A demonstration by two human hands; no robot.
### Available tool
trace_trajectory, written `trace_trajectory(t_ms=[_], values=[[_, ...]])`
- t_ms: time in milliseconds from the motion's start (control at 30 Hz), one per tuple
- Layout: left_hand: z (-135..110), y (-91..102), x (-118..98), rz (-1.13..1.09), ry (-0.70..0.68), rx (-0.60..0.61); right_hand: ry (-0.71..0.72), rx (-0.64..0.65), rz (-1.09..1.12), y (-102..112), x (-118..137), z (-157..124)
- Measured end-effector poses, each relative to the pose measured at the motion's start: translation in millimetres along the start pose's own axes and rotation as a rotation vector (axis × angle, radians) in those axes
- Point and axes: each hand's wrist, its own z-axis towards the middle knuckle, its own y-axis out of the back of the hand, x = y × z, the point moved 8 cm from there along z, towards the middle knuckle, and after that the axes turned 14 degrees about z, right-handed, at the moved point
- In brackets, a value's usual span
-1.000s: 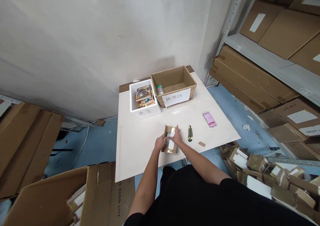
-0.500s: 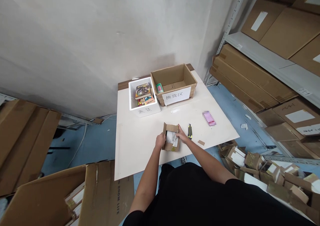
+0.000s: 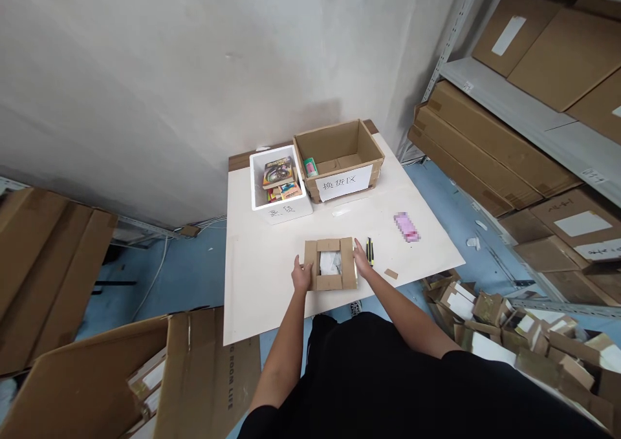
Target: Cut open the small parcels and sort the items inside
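Observation:
A small cardboard box [image 3: 330, 283] lies on the white table [image 3: 262, 277] near its front edge, all its flaps folded out flat. White wrapping [image 3: 330, 262] shows inside it. My left hand [image 3: 301, 275] presses on the left flap with fingers spread. My right hand [image 3: 361, 258] rests on the right flap, fingers stretched out. A black and yellow utility knife [image 3: 370, 250] lies just right of my right hand.
At the table's back stand a white foam box [image 3: 286, 214] of colourful packs and a labelled cardboard box [image 3: 339, 158]. A pink item [image 3: 406, 226] lies to the right. Shelves of flat cartons fill the right. Discarded small boxes [image 3: 504, 322] litter the floor; a large open carton [image 3: 145, 374] is bottom left.
The small box's flaps have been spread fully open and flat. My hands moved apart from the box's top to its left and right flaps.

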Motion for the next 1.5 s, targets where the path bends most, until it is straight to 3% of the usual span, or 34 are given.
trace_trajectory(t_ms=[67, 133, 233, 367, 533, 700, 933, 1000, 1067, 1133, 1200, 1267, 1400, 1500], values=[[-7.5, -1.1, 0.0, 0.091, -0.040, -0.079, 0.031, 0.014, -0.046, 2.2, -0.3, -1.0], [-17.0, -8.1, -14.4, 0.218, -0.209, -0.097, 0.117, 0.016, -0.137, 2.4, 3.5, -5.1], [-34.4, -25.7, -38.0, 0.345, -0.475, -0.012, 0.274, 0.051, -0.321, -7.8, 12.0, -14.6], [-53.8, -37.9, -51.5, 0.385, -0.635, 0.080, 0.343, 0.137, -0.444, -24.5, 17.6, -22.0], [-56.8, -38.9, -43.1, 0.193, -0.562, 0.163, 0.334, 0.157, -0.605, -31.5, 38.1, -12.1], [-60.1, -48.1, -30.1, 0.009, -0.610, 0.326, 0.169, 0.264, -0.853, -47.8, 52.0, 18.6], [-72.3, -64.4, -26.2, 0.065, -0.613, 0.165, -0.042, 0.302, -0.901, -56.3, 51.6, 44.5], [-75.2, -68.7, -27.5, 0.075, -0.599, 0.128, 0.060, 0.226, -0.883, -56.0, 62.3, 41.3], [-76.9, -71.2, -28.5, 0.079, -0.596, 0.105, 0.280, 0.122, -0.812, -59.3, 79.9, 30.5], [-77.9, -71.9, -28.7, 0.080, -0.602, 0.093, 0.461, 0.146, -0.734, -72.4, 88.2, 15.0], [-78.2, -70.8, -28.2, 0.078, -0.602, 0.082, 0.506, 0.316, -0.716, -94.0, 80.9, 3.9], [-78.7, -68.9, -27.5, 0.075, -0.595, 0.071, 0.434, 0.462, -0.768, -109.7, 64.7, 0.6], [-81.8, -66.9, -29.2, 0.095, -0.592, 0.044, 0.221, 0.456, -0.925, -105.7, 33.5, 4.1], [-83.1, -66.8, -29.8, 0.110, -0.583, 0.021, 0.217, 0.493, -0.963, -100.6, 18.0, -10.6]])
